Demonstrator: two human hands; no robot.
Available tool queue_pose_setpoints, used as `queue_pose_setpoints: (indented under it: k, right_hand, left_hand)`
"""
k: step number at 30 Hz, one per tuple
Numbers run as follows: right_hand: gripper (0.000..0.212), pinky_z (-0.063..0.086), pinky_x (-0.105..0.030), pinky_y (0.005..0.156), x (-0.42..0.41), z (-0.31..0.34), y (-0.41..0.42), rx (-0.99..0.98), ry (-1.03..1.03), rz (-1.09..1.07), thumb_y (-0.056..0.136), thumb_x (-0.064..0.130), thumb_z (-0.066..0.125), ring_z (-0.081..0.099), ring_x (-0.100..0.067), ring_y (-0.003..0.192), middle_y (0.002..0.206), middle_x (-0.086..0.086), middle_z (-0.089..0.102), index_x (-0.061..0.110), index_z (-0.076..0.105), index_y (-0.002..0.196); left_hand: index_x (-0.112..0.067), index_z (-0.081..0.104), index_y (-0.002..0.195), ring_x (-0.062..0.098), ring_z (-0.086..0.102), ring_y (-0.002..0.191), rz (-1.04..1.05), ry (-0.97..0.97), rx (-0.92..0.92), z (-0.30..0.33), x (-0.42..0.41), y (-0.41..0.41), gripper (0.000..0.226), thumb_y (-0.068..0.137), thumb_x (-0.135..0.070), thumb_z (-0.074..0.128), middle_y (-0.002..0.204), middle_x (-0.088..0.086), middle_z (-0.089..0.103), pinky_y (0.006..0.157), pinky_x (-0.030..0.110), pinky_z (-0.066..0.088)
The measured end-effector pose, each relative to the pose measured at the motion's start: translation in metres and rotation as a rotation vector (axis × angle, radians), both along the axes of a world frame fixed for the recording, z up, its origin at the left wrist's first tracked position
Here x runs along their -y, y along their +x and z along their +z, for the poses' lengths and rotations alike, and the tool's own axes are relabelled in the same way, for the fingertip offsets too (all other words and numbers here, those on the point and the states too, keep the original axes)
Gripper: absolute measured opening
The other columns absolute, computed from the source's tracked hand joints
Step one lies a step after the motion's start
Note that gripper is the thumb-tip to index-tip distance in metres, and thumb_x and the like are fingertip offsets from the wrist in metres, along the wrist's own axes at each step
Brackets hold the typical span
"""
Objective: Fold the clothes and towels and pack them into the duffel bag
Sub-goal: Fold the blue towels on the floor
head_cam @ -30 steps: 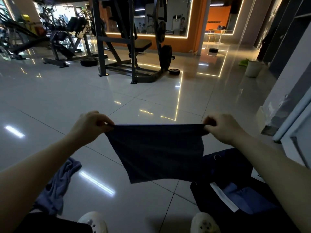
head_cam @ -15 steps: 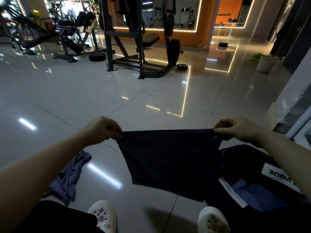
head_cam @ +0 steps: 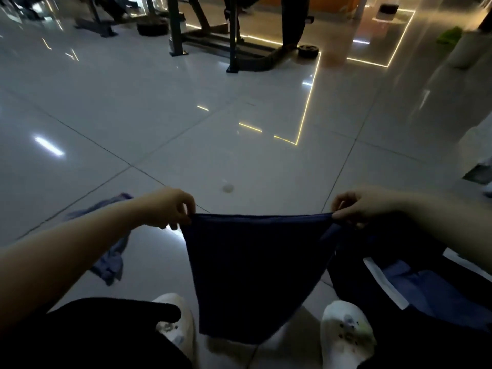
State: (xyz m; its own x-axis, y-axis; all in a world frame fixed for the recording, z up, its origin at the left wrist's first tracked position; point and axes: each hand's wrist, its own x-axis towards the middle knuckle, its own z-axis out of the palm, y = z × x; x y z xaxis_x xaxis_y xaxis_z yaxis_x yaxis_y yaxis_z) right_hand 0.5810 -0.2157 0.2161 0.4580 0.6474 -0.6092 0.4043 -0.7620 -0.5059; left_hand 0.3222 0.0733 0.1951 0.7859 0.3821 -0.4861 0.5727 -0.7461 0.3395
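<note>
A dark navy cloth [head_cam: 255, 270] hangs stretched between my hands above the floor. My left hand [head_cam: 170, 209] pinches its upper left corner and my right hand [head_cam: 359, 205] pinches its upper right corner. Its lower edge hangs between my two white shoes. At the right, on the floor, lies the open black duffel bag [head_cam: 354, 275], with a blue folded item [head_cam: 426, 288] inside it. A crumpled grey-blue garment [head_cam: 111, 259] lies on the tiles to the left, partly hidden behind my left forearm.
My white shoes [head_cam: 346, 331] stand on glossy grey tiles at the bottom. A dark gym machine frame [head_cam: 234, 35] and weight plates [head_cam: 307, 50] stand far ahead. A pale bin [head_cam: 463, 49] sits at the upper right.
The view has tilted down toward the floor. Both hands still hold the cloth taut and have dropped lower, so its bottom edge now hangs between my shoes.
</note>
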Motion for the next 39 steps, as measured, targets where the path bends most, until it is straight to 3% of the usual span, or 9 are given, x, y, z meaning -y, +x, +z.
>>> queue_pose_setpoints:
  k: [6,10,16,20,23,28,32,36,39]
  right_hand:
    - [0.010,0.045,-0.022,0.048,-0.067,-0.087,0.054,0.093,-0.013,-0.061,0.097,0.012,0.054,0.061,-0.015,0.061,0.081,-0.005,0.063,0.015,0.056,0.088]
    - [0.007,0.049,-0.021,0.044,-0.107,-0.143,0.088,0.080,0.101,-0.220,0.098,0.009,0.052,0.062,-0.017,0.058,0.078,-0.010,0.064,0.006,0.058,0.095]
    - [0.013,0.057,-0.038,0.079,-0.136,-0.204,0.112,0.114,0.290,-0.310,0.094,0.010,0.058,0.066,-0.027,0.081,0.087,-0.013,0.068,0.015,0.060,0.082]
    - [0.011,0.057,-0.047,0.075,-0.129,-0.226,0.093,0.122,0.318,-0.279,0.093,0.009,0.058,0.068,-0.031,0.075,0.090,-0.019,0.067,0.013,0.058,0.083]
    - [0.006,0.058,-0.043,0.064,-0.129,-0.226,0.083,0.062,0.388,-0.376,0.098,0.007,0.050,0.065,-0.025,0.064,0.089,-0.016,0.060,0.008,0.051,0.092]
    - [0.003,0.058,-0.027,0.060,-0.132,-0.188,0.089,0.068,0.662,-0.460,0.100,0.007,0.044,0.066,-0.019,0.065,0.086,-0.008,0.058,0.009,0.046,0.098]
    - [0.004,0.058,-0.023,0.062,-0.122,-0.151,0.089,0.199,0.754,-0.468,0.100,0.011,0.047,0.065,-0.015,0.068,0.091,-0.006,0.059,0.009,0.049,0.102]
    - [0.009,0.056,-0.025,0.062,-0.110,-0.113,0.072,0.275,0.573,-0.250,0.099,0.014,0.048,0.065,-0.018,0.070,0.089,-0.008,0.062,0.009,0.054,0.104]
    - [0.008,0.055,-0.027,0.062,-0.099,-0.073,0.051,0.288,0.509,-0.232,0.099,0.012,0.049,0.065,-0.021,0.071,0.086,-0.011,0.064,0.009,0.056,0.102]
  left_hand:
    - [-0.026,0.062,0.089,0.018,0.060,0.091,-0.108,0.297,-0.011,-0.072,-0.055,0.075,0.003,0.088,-0.028,0.064,0.099,-0.003,0.067,0.083,0.038,0.051]
    - [-0.021,0.064,0.093,0.022,0.057,0.096,-0.015,0.340,0.012,-0.116,-0.093,0.126,0.004,0.090,-0.023,0.062,0.102,0.000,0.065,0.075,0.032,0.045]
    - [-0.015,0.069,0.097,0.032,0.060,0.089,0.086,0.426,0.146,-0.177,-0.123,0.147,0.011,0.090,-0.019,0.061,0.099,0.010,0.067,0.070,0.033,0.045]
    - [-0.012,0.068,0.094,0.035,0.058,0.088,0.032,0.460,0.179,-0.200,-0.122,0.133,0.009,0.089,-0.017,0.062,0.098,0.010,0.063,0.070,0.038,0.046]
    - [-0.014,0.066,0.097,0.032,0.063,0.085,0.162,0.367,0.274,-0.207,-0.122,0.122,0.008,0.091,-0.016,0.061,0.097,0.008,0.065,0.076,0.045,0.052]
    - [-0.020,0.055,0.084,0.020,0.067,0.075,0.672,-0.279,0.755,-0.177,-0.103,0.126,0.016,0.093,-0.008,0.058,0.089,0.004,0.064,0.067,0.027,0.060]
    - [-0.021,0.058,0.084,0.016,0.068,0.076,0.692,-0.338,0.910,-0.148,-0.091,0.119,0.016,0.092,-0.007,0.060,0.089,0.007,0.064,0.071,0.024,0.058]
    - [-0.017,0.060,0.084,0.011,0.067,0.066,0.592,-0.371,0.924,-0.102,-0.081,0.105,0.019,0.091,0.000,0.058,0.080,0.004,0.065,0.063,0.018,0.057]
    - [-0.014,0.058,0.080,0.018,0.065,0.063,0.433,-0.291,0.644,-0.060,-0.075,0.086,0.019,0.089,0.003,0.058,0.078,0.010,0.064,0.056,0.019,0.056]
